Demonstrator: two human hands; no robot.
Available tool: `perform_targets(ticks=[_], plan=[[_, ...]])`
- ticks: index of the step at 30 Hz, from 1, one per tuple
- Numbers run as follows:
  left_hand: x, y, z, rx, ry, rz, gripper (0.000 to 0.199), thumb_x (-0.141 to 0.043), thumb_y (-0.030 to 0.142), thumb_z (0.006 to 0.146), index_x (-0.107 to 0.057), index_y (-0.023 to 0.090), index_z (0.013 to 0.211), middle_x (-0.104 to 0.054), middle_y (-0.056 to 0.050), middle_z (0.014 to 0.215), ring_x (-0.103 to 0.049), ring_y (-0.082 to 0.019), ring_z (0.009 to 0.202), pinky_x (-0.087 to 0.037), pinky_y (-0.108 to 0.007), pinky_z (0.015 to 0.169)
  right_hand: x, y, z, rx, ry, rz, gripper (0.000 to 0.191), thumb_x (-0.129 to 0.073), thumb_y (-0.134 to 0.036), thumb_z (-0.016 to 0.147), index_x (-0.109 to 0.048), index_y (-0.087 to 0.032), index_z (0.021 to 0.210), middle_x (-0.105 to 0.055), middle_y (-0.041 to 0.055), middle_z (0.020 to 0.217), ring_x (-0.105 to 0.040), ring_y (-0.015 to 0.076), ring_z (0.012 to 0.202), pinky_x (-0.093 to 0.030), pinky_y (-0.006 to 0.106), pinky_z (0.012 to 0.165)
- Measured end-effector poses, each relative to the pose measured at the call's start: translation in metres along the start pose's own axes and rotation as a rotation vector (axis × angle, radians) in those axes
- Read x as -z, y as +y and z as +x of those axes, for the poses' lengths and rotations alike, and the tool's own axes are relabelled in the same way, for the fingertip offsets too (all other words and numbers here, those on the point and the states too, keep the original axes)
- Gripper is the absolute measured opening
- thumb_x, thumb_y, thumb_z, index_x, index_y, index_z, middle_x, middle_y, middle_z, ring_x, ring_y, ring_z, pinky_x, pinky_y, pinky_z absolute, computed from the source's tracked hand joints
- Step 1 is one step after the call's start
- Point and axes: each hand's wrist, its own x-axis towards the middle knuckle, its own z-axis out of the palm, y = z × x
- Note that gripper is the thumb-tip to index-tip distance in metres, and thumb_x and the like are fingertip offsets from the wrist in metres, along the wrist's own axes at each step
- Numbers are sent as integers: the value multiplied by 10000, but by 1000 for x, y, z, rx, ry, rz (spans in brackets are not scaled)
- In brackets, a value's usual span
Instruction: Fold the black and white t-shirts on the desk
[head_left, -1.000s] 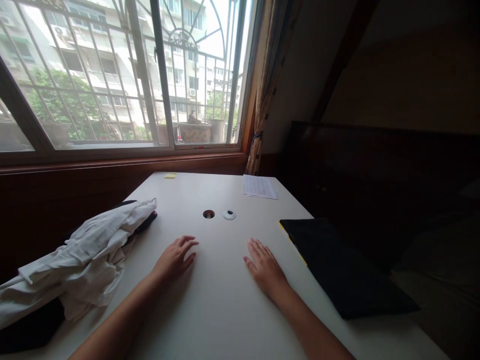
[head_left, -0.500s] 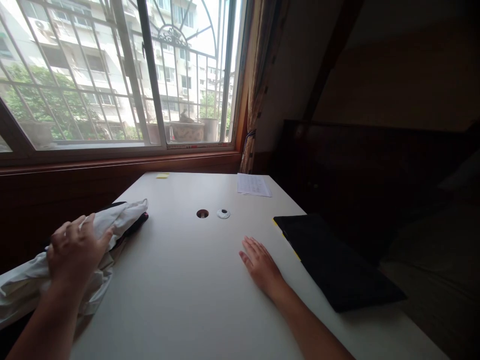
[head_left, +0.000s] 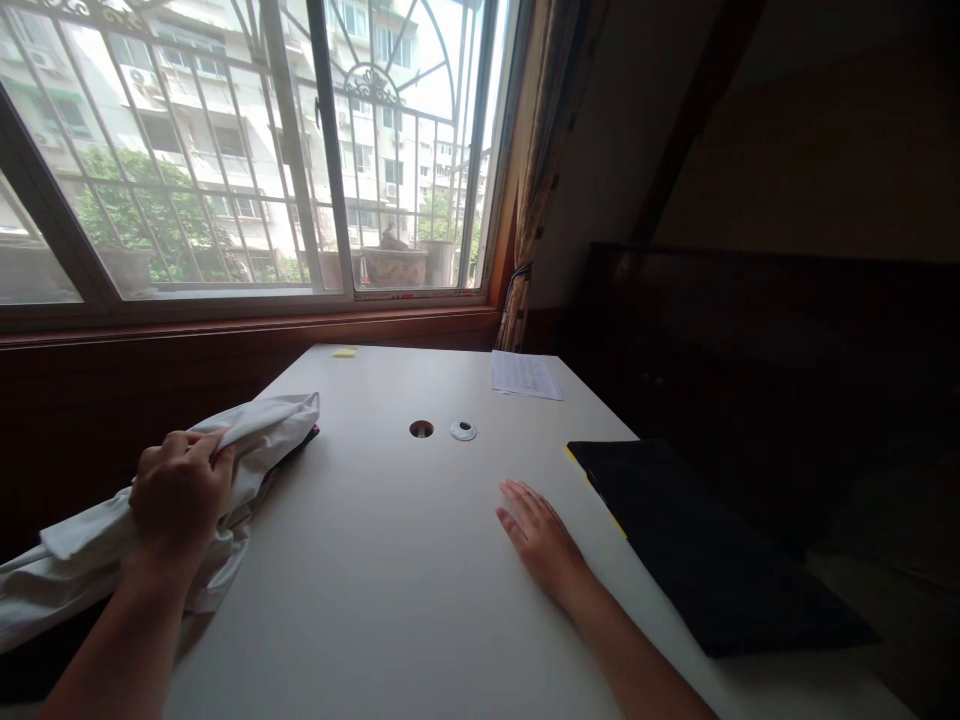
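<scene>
At the table's left edge lies a rumpled white cloth (head_left: 274, 425), perhaps a garment, heaped over darker fabric (head_left: 56, 645). My left hand (head_left: 184, 495) is closed on the top of this cloth, its fingers curled into the folds and the thumb pinching from the right. My right hand (head_left: 544, 540) rests open and flat on the white table (head_left: 360, 590), fingers stretched forward, holding nothing. To its right, apart from it, is a flat black item (head_left: 705, 550) with a yellow edge; its kind is unclear.
Ahead of my right hand are a round hole (head_left: 421, 429) in the tabletop and a white round cover (head_left: 463, 431). Printed paper sheets (head_left: 526, 376) and a yellow sticky note (head_left: 345, 353) lie at the far edge. Beyond stands a barred window (head_left: 247, 150) with a tied curtain (head_left: 517, 290).
My left hand's fingers have curled from lying over the white cloth to gripping it, and the cloth's top is bunched up. My right hand stays flat. The view has turned slightly left.
</scene>
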Motion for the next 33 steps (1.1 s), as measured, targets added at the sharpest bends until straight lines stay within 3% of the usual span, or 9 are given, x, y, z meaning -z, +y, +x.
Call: perform_targets(ticks=[3, 7, 10, 13, 16, 22, 25, 28, 33], plan=[[0, 23, -1, -9, 95, 85, 316, -457, 395, 985, -663, 170, 1066, -609, -98, 1024, -542, -300, 954, -481, -471, 869, -1, 0, 1, -3, 9, 11, 544, -319, -498, 1030, -468, -233, 1480, -497, 60, 1510, -393, 234, 1430, -302, 461, 1201], [-4, 66, -11, -209, 28, -136, 290, -462, 348, 1002, -648, 205, 1172, -651, -88, 1066, -577, -276, 1011, -491, -426, 907, 0, -1, 1, -5, 6, 16, 547, -340, -497, 1023, -423, -259, 1508, -497, 55, 1509, -389, 247, 1427, -300, 475, 1195], [-11, 107, -26, -471, -141, -403, 282, -469, 272, 1005, -631, 246, 1234, -692, -73, 1111, -617, -241, 1021, -511, -378, 886, 3, -3, 0, 5, -15, 24, 588, -383, -522, 1006, -365, -271, 1537, -479, 62, 1519, -376, 260, 1430, -305, 483, 1187], [-20, 149, -46, -775, -396, -684, 312, -462, 244, 1015, -609, 254, 1290, -716, -67, 1189, -653, -212, 1061, -530, -333, 903, 9, -8, -2, 92, -37, 53, 692, -489, -549, 960, -284, -285, 1567, -415, 69, 1559, -371, 255, 1426, -306, 461, 1186], [-24, 179, -62, -936, -626, -868, 361, -481, 264, 1016, -557, 278, 1369, -704, -57, 1263, -656, -201, 1126, -522, -326, 976, 15, -16, -2, 206, -79, 94, 783, -620, -555, 886, -307, -297, 1555, -401, 73, 1561, -375, 262, 1410, -322, 443, 1174], [-16, 194, -74, -977, -707, -993, 445, -502, 276, 1016, -466, 324, 1457, -676, -51, 1321, -630, -208, 1203, -500, -347, 1034, 17, -35, 1, 389, -107, 146, 542, -713, -355, 833, -579, -316, 1356, -519, 54, 1445, -473, 259, 1296, -399, 405, 1098], [-13, 196, -76, -989, -717, -1048, 446, -480, 272, 1023, -456, 333, 1463, -688, -47, 1299, -637, -207, 1198, -501, -340, 1039, 14, -42, 3, 467, -83, 133, 316, -679, -277, 842, -698, -297, 1157, -600, 53, 1328, -547, 247, 1182, -445, 389, 1025], [-14, 198, -78, -991, -720, -1039, 449, -488, 281, 1015, -458, 330, 1461, -683, -54, 1304, -638, -211, 1192, -494, -341, 1045, 13, -45, 3, 512, -53, 117, 152, -617, -236, 884, -726, -270, 984, -672, 50, 1146, -597, 212, 1034, -473, 354, 945], [-22, 194, -80, -1018, -648, -902, 559, -604, 361, 949, -426, 337, 1478, -644, -66, 1356, -612, -247, 1194, -480, -402, 1044, 17, -41, 2, 410, 16, 184, 160, -558, -132, 851, -669, -237, 896, -676, 23, 952, -613, 176, 889, -487, 299, 851]])
